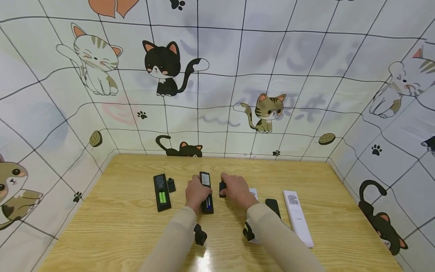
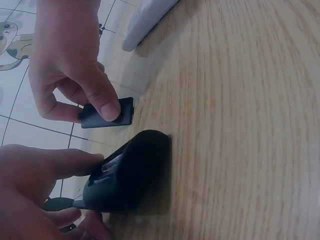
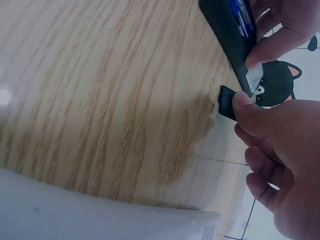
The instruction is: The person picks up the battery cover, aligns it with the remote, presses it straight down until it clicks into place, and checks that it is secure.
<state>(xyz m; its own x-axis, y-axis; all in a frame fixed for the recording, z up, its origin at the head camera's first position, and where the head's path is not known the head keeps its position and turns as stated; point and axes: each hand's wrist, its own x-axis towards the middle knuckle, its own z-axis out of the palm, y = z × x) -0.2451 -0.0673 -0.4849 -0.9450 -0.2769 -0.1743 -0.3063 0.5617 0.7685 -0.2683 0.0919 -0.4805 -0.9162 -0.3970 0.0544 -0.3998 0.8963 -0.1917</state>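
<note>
The left hand [image 1: 196, 192] grips a black remote [image 1: 207, 207] by its sides; its back faces up, with blue batteries [image 3: 242, 17] in the uncovered compartment and a pale label [image 1: 205, 178] near the far end. Just right of it, the right hand [image 1: 236, 189] pinches a small black cover [image 1: 222, 189] between thumb and fingers. In the left wrist view the cover [image 2: 107, 116] is apart from the remote [image 2: 131, 175]. The right wrist view has the right thumb on the face of the cover [image 3: 227, 102].
Left on the wooden table [image 1: 112, 211] lie a black remote [image 1: 159, 187] with green batteries [image 1: 162, 197] and a loose black cover [image 1: 171, 185]. To the right are a long white remote [image 1: 299, 221], a black object [image 1: 272, 207] and a white item [image 1: 253, 193] partly behind the right arm.
</note>
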